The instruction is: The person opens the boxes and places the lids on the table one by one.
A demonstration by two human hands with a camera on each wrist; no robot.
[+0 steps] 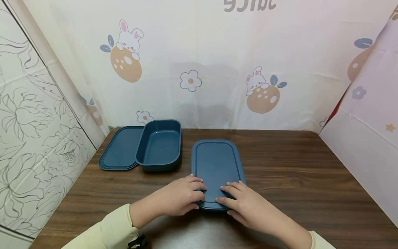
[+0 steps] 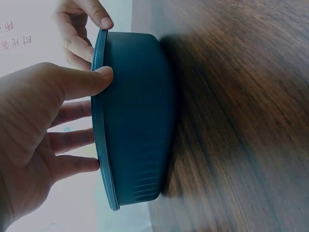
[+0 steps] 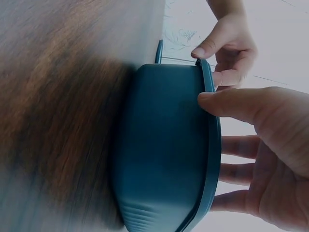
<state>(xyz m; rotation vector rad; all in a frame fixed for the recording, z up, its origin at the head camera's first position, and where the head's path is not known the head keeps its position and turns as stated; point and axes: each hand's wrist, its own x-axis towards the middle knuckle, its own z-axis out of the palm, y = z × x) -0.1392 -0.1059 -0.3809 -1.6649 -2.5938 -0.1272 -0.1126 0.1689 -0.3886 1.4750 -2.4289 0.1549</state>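
In the head view, a dark blue lidded box (image 1: 214,207) sits near the middle of the wooden table, its flat lid (image 1: 214,162) on top. My left hand (image 1: 180,195) is at the lid's near left corner, fingers on top and thumb (image 2: 99,81) over the rim. At the near right corner my right hand (image 1: 248,205) holds the edge likewise, its thumb (image 3: 217,104) against the rim. Both wrist views show the box wall (image 2: 137,121) below the lid. The box's inside is hidden.
Left of the lidded box stands an uncovered blue box (image 1: 160,147). A second blue lid (image 1: 122,148) lies flat on the table beside it, partly hidden by that box. A patterned curtain (image 1: 211,97) hangs along the table's (image 1: 295,180) back edge.
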